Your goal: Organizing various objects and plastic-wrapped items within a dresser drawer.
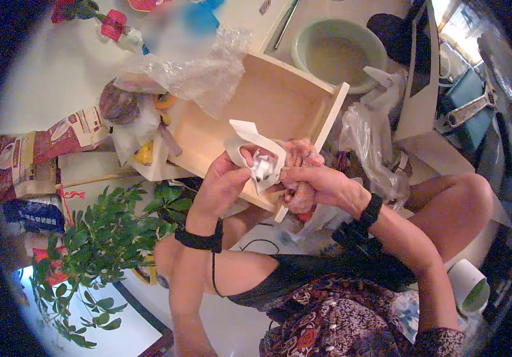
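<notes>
My left hand (222, 180) pinches the left side of a curled white strip (278, 154), which looks like paper or thin card. At the strip's right side are the fingertips of my right hand (327, 183), closed on its edge. A small white object (263, 167) with dark spots shows inside the curl; its kind is unclear. Against my right hand lies a crumpled pinkish bundle (302, 154), partly hidden by the fingers. Both hands are over the near end of a light wooden drawer (278, 98).
Bubble wrap (193, 82) overhangs the drawer's far left side. Beyond it stands a pale green basin (338, 53). A plastic bag (367, 129) lies to the right, near an adjustable wrench (472, 107). A leafy plant (113, 227) and brown packages (55, 147) are at the left.
</notes>
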Action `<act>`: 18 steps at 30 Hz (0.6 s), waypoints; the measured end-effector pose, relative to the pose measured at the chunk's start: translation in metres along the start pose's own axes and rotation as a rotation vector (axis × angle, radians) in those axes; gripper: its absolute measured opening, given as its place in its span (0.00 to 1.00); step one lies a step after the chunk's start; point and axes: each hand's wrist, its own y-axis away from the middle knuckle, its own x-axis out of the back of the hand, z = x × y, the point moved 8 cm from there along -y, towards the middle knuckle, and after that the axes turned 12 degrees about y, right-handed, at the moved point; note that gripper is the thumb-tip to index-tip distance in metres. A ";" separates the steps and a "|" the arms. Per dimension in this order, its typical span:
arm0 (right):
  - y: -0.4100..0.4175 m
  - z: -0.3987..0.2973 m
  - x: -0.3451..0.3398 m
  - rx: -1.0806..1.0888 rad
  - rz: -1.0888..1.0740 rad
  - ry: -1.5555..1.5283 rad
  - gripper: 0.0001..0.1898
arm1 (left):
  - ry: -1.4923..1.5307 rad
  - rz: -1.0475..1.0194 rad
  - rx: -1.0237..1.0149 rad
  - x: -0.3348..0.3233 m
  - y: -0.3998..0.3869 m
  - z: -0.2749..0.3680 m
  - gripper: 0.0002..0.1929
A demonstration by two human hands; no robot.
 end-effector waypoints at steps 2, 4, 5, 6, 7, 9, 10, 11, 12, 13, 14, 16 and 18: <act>-0.004 0.015 0.010 -0.101 0.058 -0.046 0.19 | -0.021 -0.017 -0.003 -0.001 0.001 0.001 0.06; -0.003 0.014 0.012 -0.087 0.089 -0.066 0.19 | -0.070 -0.046 -0.039 -0.003 0.002 0.005 0.06; -0.002 0.011 0.016 -0.072 0.128 -0.085 0.18 | -0.069 -0.047 -0.039 -0.002 0.001 0.004 0.06; -0.002 0.011 0.017 -0.072 0.130 -0.084 0.18 | -0.080 -0.014 -0.047 0.001 0.000 0.003 0.06; -0.004 0.009 0.018 -0.057 0.116 -0.065 0.18 | -0.091 0.019 -0.055 0.005 -0.001 0.003 0.06; -0.004 0.006 0.015 -0.043 0.098 -0.046 0.17 | -0.025 0.111 -0.062 0.010 0.000 0.004 0.07; -0.003 0.004 0.013 -0.042 0.118 -0.043 0.16 | 0.041 0.203 -0.067 0.016 0.002 0.004 0.07; -0.002 0.004 0.014 -0.040 0.142 -0.041 0.15 | 0.042 0.201 -0.066 0.017 0.001 0.004 0.07; -0.002 0.004 0.015 -0.040 0.144 -0.041 0.15 | 0.178 0.225 -0.123 0.022 0.002 0.008 0.08; -0.003 0.001 0.018 0.009 0.171 0.004 0.14 | 0.313 0.248 -0.181 0.028 0.004 0.013 0.08; -0.002 -0.004 0.021 0.060 0.200 0.049 0.13 | 0.314 0.246 -0.178 0.030 0.004 0.015 0.08; 0.001 0.001 0.025 -0.025 0.186 0.008 0.13 | 0.336 0.329 -0.225 0.043 0.010 0.023 0.09; 0.003 0.002 0.019 -0.114 0.169 -0.031 0.13 | 0.289 0.338 -0.239 0.053 0.014 0.027 0.10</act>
